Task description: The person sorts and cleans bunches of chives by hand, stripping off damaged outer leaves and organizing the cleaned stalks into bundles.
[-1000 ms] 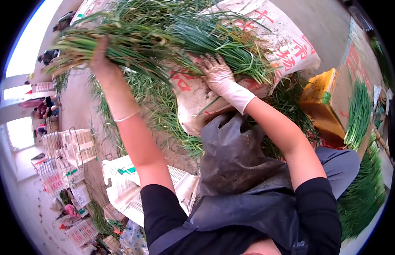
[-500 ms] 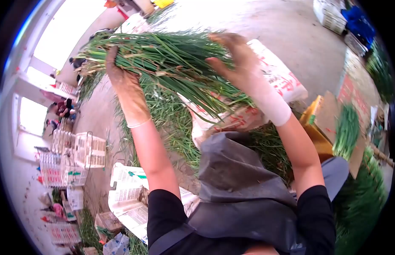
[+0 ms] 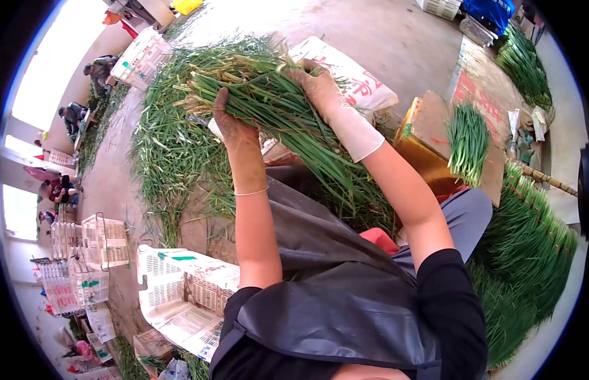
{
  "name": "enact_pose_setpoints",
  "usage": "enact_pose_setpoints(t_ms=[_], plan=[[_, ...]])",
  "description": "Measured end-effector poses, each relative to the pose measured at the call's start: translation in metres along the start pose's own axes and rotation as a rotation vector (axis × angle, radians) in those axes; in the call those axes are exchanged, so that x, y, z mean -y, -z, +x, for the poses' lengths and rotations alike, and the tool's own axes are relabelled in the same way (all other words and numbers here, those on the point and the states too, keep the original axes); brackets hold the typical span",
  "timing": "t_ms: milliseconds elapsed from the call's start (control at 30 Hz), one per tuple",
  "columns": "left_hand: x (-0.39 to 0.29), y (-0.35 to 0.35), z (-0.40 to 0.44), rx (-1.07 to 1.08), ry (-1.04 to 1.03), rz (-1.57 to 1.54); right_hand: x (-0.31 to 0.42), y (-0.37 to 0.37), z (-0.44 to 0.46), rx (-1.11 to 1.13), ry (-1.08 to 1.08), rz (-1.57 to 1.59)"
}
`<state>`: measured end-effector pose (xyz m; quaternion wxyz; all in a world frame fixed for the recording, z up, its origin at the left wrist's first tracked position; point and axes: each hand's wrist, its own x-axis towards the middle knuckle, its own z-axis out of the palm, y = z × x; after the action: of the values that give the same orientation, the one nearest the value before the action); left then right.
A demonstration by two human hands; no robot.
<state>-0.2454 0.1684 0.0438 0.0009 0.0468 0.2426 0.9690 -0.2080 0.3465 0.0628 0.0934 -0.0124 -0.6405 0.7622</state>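
A loose bunch of chives [image 3: 278, 104], with long green leaves and pale, straw-covered ends, is held up in front of me. My left hand [image 3: 236, 123], in a soiled pale glove, grips it from below near the pale ends at the left. From the upper right my right hand [image 3: 316, 88], gloved too, closes on the bunch, its fingertips partly hidden by leaves. The leaves hang down to the right over my dark apron [image 3: 345, 304]. Beneath lies a white sack with red print [image 3: 364, 79], partly covered by the bunch.
Loose leaves [image 3: 174, 133] are heaped on the floor ahead. To the right, a neat bundle [image 3: 468, 139] rests on a cardboard-topped yellow box [image 3: 421, 145], near a large stack of chives [image 3: 529, 253]. A white crate [image 3: 187, 285] is at lower left. People [image 3: 73, 120] sit farther off.
The bunch has come lower and closer to me. My right hand, spread beside the leaves before, is now closed on the bunch. My view has shifted to the right.
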Motion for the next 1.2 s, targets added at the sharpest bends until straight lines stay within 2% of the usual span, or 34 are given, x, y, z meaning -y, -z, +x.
enact_pose_setpoints(t_ms=[33,67,100,133,167,200,267,300,333,400,433,500,533,567,600,667,700,733,767,800,833,933,1000,1033,1067,1100,1133,1200], plan=[[0.005,-0.001,0.000,-0.007,-0.004,0.163,-0.007,0.002,-0.001,-0.095,0.023,-0.003],[0.008,-0.001,-0.002,-0.015,-0.006,0.327,-0.014,0.004,-0.001,-0.098,0.016,-0.009],[0.018,0.003,-0.011,-0.050,-0.008,0.087,-0.020,0.006,0.001,-0.189,0.194,-0.195],[0.025,0.001,-0.016,-0.055,-0.007,0.083,-0.016,0.005,-0.002,-0.275,0.376,-0.382],[0.030,-0.002,-0.019,-0.086,0.038,0.051,-0.010,0.006,-0.004,-0.272,0.434,-0.607],[0.035,-0.005,-0.023,-0.114,0.082,0.020,-0.004,0.002,-0.005,-0.272,0.433,-0.608],[0.051,-0.011,-0.028,-0.062,0.120,-0.039,-0.001,-0.009,-0.003,-0.042,0.334,-0.813],[0.058,-0.014,-0.026,-0.125,0.122,-0.050,0.001,-0.006,0.002,0.186,0.171,-0.867],[0.063,-0.015,-0.022,-0.185,0.124,-0.062,0.003,0.003,0.001,0.185,0.173,-0.871],[0.066,-0.012,-0.010,-0.113,0.161,-0.103,0.016,0.029,-0.004,0.352,0.328,-0.796],[0.067,-0.026,-0.015,-0.080,0.113,-0.052,0.030,0.037,-0.012,0.458,0.215,-0.715],[0.078,-0.046,-0.014,-0.089,0.064,0.135,0.029,0.045,-0.005,0.484,0.161,-0.769],[0.091,-0.052,-0.009,-0.056,0.084,0.035,0.026,0.050,-0.003,0.504,0.096,-0.815],[0.104,-0.059,-0.004,-0.019,0.101,-0.066,0.029,0.055,0.010,0.439,0.029,-0.990],[0.112,-0.070,-0.006,0.031,0.164,-0.039,-0.009,0.079,0.047,0.345,0.374,-1.034],[0.147,-0.086,0.011,0.128,0.180,-0.095,0.035,0.090,0.061,0.305,0.156,-1.285],[0.179,-0.085,0.031,0.211,0.165,-0.207,0.060,0.091,0.069,0.316,0.118,-1.457],[0.203,-0.098,0.037,0.194,0.215,-0.410,0.082,0.093,0.080,0.318,0.075,-1.631],[0.219,-0.110,0.046,0.201,0.321,-0.544,0.101,0.096,0.098,0.360,0.208,-1.845],[0.237,-0.123,0.059,0.239,0.280,-0.673,0.109,0.102,0.114,0.405,0.345,-2.058],[0.248,-0.131,0.064,0.218,0.309,-0.737,0.119,0.100,0.128,0.424,0.368,-2.192],[0.263,-0.134,0.084,0.068,0.335,-0.894,0.112,0.072,0.153,0.590,0.294,-2.440],[0.261,-0.117,0.084,-0.077,0.402,-1.281,0.083,0.058,0.166,0.732,0.249,-2.532],[0.297,-0.087,0.094,0.111,0.272,-1.233,0.059,0.049,0.172,0.818,0.212,-2.586],[0.303,-0.069,0.088,0.035,0.264,-1.063,0.033,0.042,0.178,0.907,0.166,-2.649],[0.352,-0.036,0.101,-0.051,0.233,-1.175,0.008,0.034,0.182,1.008,0.092,-2.712],[0.336,-0.029,0.092,-0.153,0.194,-1.131,-0.012,0.029,0.186,1.099,0.025,-2.753],[0.355,-0.013,0.117,-0.074,0.289,-1.289,-0.030,0.022,0.191,1.237,-0.027,-2.778]])
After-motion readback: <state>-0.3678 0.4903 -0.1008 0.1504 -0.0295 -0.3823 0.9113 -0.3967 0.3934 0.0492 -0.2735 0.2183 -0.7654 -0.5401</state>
